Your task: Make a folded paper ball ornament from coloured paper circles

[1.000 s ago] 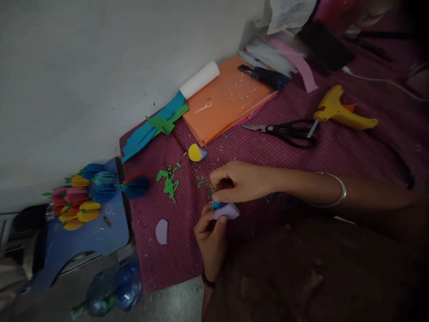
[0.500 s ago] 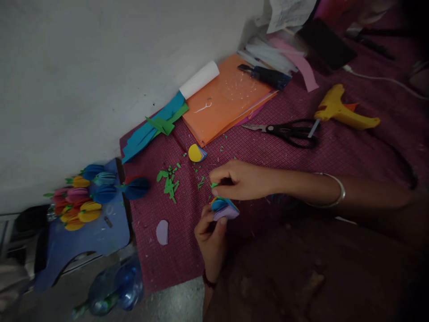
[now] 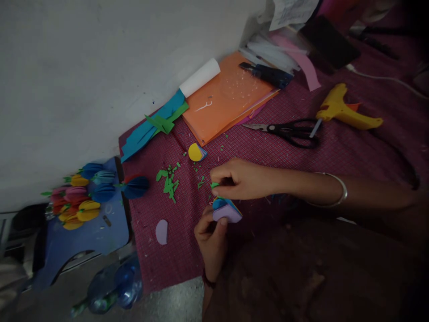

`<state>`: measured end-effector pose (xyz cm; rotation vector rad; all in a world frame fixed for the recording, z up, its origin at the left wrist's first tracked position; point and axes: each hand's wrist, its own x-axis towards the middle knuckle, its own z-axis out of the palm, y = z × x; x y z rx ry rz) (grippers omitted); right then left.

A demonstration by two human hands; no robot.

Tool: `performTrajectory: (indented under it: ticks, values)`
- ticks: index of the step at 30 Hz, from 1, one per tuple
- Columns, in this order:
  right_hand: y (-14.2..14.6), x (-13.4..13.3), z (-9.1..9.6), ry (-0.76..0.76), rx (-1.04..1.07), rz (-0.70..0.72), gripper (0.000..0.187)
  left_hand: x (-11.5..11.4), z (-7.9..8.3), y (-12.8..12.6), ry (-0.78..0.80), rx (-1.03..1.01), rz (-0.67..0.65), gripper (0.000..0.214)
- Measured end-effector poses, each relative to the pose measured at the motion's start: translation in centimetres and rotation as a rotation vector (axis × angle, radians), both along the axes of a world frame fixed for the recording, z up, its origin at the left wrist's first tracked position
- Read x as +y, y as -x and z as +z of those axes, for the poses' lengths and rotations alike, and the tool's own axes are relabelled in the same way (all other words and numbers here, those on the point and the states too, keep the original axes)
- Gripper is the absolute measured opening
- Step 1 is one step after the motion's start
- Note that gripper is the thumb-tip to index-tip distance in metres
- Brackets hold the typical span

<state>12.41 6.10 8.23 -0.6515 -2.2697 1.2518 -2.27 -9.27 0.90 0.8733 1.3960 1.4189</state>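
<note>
My left hand (image 3: 210, 237) grips a small stack of folded paper shapes (image 3: 226, 211), purple in front with blue and orange behind. Just above it my right hand (image 3: 239, 180) pinches a tiny green paper piece (image 3: 214, 184) between thumb and fingertips, close to the top of the stack. Both hands work over a pink checked cloth (image 3: 268, 147). A silver bangle (image 3: 340, 190) circles my right wrist.
Green paper scraps (image 3: 169, 181), a yellow folded shape (image 3: 196, 152) and a purple cut-out (image 3: 161, 231) lie nearby. Farther back are orange sheets (image 3: 226, 100), black scissors (image 3: 288, 130), a yellow glue gun (image 3: 345, 112) and a white roll (image 3: 200, 78). Finished paper flowers (image 3: 83, 194) rest on a blue stool.
My right hand has lifted slightly off the stack, now pinching a green piece. The left hand keeps the stack in place, tilted a little more.
</note>
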Motion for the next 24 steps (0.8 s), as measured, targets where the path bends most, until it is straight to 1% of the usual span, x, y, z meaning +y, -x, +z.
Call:
performTrajectory:
  ticks: [4, 7, 12, 14, 17, 18, 22, 24]
  values:
    - [0.0, 0.0, 0.0, 0.02, -0.008, 0.004, 0.029, 0.1, 0.3, -0.1, 0.0, -0.006, -0.005, 0.008]
    - [-0.2, 0.1, 0.0, 0.058, 0.025, 0.009, 0.03, 0.1, 0.4, -0.1, -0.012, 0.012, 0.003, 0.008]
    - [-0.7, -0.3, -0.2, 0.223, 0.115, 0.004, 0.033, 0.0, 0.1, -0.2, -0.074, 0.071, 0.074, 0.01]
    - [-1.0, -0.9, -0.3, 0.247, 0.103, 0.017, 0.032, 0.0, -0.1, -0.3, -0.112, 0.083, 0.108, 0.008]
    - [-1.3, -2.0, -0.3, 0.222, -0.003, 0.025, 0.038, 0.2, 0.0, -0.4, -0.171, 0.13, 0.126, 0.003]
    - [-1.3, -2.4, -0.3, 0.205, -0.026, 0.018, 0.037, 0.2, 0.1, -0.4, -0.187, 0.16, 0.128, 0.004]
    - [-0.9, -3.6, -0.8, 0.106, 0.017, -0.049, 0.017, 0.5, 0.8, -0.7, -0.213, 0.267, 0.121, 0.009]
    - [-0.7, -3.8, -1.2, 0.077, 0.039, -0.071, 0.012, 0.6, 1.3, -0.8, -0.217, 0.309, 0.107, 0.01]
